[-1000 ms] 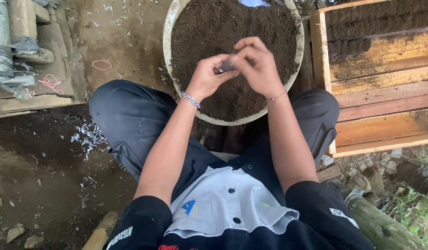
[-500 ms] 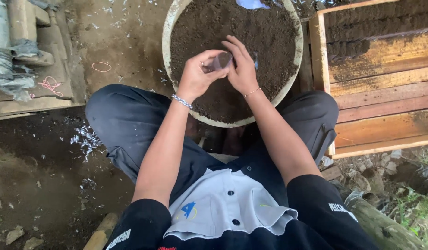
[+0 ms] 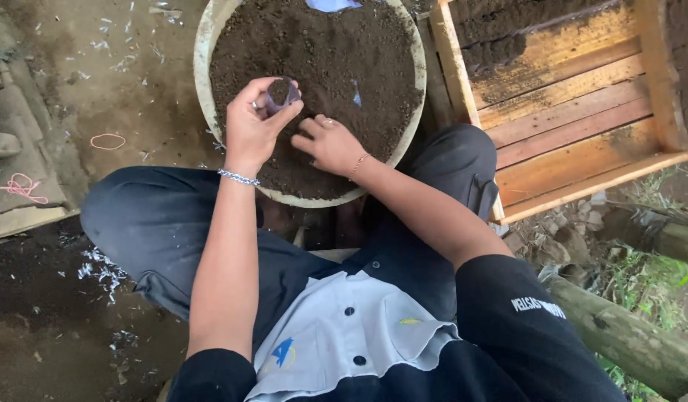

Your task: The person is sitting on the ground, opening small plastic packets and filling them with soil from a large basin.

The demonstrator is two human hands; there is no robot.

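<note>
A round pale basin (image 3: pixel 204 82) full of dark soil (image 3: pixel 336 52) stands on the ground between my knees. My left hand (image 3: pixel 256 126) holds a small clear plastic pouch (image 3: pixel 282 92) upright over the basin's near left part; the pouch is filled with soil to its mouth. My right hand (image 3: pixel 330 146) lies palm down on the soil just right of the pouch, fingers curled into the soil. A silver bracelet sits on my left wrist, a thin one on my right wrist.
A wooden crate (image 3: pixel 575 126) with soil at its far end stands to the right of the basin. Rubber bands (image 3: pixel 107 141) and white scraps lie on the dirt at left. Logs (image 3: pixel 627 335) and grass are at lower right. A blue scrap (image 3: pixel 330 4) lies at the basin's far rim.
My right hand has left the pouch's mouth and dropped onto the soil beside it. My left hand still holds the pouch, now shown upright and full.
</note>
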